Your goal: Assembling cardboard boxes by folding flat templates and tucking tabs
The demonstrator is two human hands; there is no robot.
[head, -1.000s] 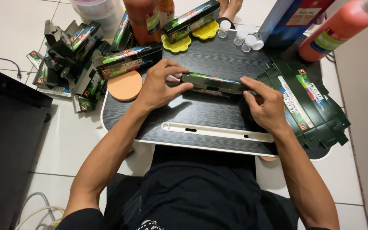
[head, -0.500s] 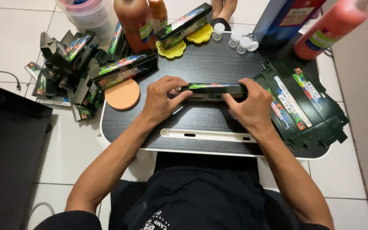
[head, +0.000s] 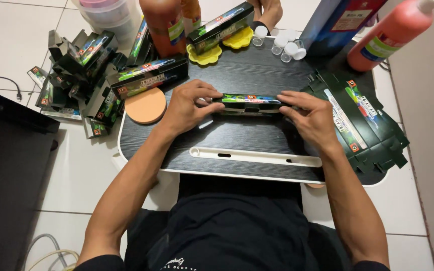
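A long, narrow dark green carton (head: 249, 102) with coloured print lies level over the middle of a black lap tray (head: 237, 145). My left hand (head: 189, 107) grips its left end, thumb and fingers wrapped around it. My right hand (head: 311, 116) pinches its right end. To the right lies a stack of flat, unfolded dark green cartons (head: 362, 120), just beside my right hand.
A pile of folded green cartons (head: 81, 75) sits on the floor at left, and another carton (head: 149, 75) on the tray corner by an orange disc (head: 145, 105). Orange bottles (head: 167, 22), yellow caps (head: 207, 55), small clear vials (head: 282, 45) and another person's hand (head: 269, 10) are at the back.
Both hands have closed in on the carton's two ends and squared it up level across the tray; before, it sat tilted under my fingertips.
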